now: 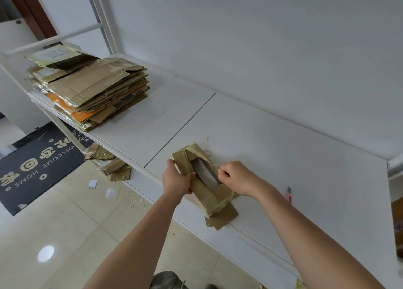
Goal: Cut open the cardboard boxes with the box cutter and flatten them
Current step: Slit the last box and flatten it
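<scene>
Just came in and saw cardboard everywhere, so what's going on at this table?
A person is pulling apart a taped cardboard box on the white table. The left hand grips one side while the right hand pinches the opposite edge. The pink box cutter lies on the table beside the right arm. A stack of flattened boxes sits at the far end.

A long white table runs along a plain white wall — a thin seam splits its top into two panels. Below, glossy beige floor tiles catch a bright round glare. A black doormat with gold lettering lies at the left — "WELCOME HOME" reads on it. Small white paper scraps lie on the tiles just beside the mat.
</scene>
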A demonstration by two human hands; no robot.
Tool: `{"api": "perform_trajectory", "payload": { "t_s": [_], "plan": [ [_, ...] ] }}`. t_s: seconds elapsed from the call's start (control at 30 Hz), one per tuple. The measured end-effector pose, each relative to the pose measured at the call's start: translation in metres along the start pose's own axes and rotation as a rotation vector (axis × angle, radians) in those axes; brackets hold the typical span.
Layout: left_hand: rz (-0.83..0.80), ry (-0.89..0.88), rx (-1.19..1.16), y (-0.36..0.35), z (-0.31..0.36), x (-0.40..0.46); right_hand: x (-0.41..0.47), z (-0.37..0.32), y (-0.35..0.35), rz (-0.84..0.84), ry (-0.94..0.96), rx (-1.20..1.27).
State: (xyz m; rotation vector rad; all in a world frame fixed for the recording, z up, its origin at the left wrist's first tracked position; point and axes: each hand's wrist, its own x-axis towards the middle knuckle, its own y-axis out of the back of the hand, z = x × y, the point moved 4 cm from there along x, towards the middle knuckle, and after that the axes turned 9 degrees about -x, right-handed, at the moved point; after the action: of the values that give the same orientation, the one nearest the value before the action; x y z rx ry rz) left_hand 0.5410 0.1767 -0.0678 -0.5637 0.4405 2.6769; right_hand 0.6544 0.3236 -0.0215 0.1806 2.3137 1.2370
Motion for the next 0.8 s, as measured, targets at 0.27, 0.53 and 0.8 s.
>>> {"api": "perform_trajectory", "payload": {
  "t_s": [0.27,0.53,0.8],
  "plan": [
    [-0.032,-0.115,0.120,-0.012,0.014,-0.009,0.014,-0.009,0.005,0.023,-0.011,0.150],
    [-0.112,-0.415,0.130,-0.029,0.059,-0.041,0.007,-0.017,0.044,0.666,-0.068,0.179],
    [-0.177,-0.464,0.135,-0.021,0.073,-0.041,-0.009,-0.009,0.065,0.622,0.014,0.325]
  ]
}}
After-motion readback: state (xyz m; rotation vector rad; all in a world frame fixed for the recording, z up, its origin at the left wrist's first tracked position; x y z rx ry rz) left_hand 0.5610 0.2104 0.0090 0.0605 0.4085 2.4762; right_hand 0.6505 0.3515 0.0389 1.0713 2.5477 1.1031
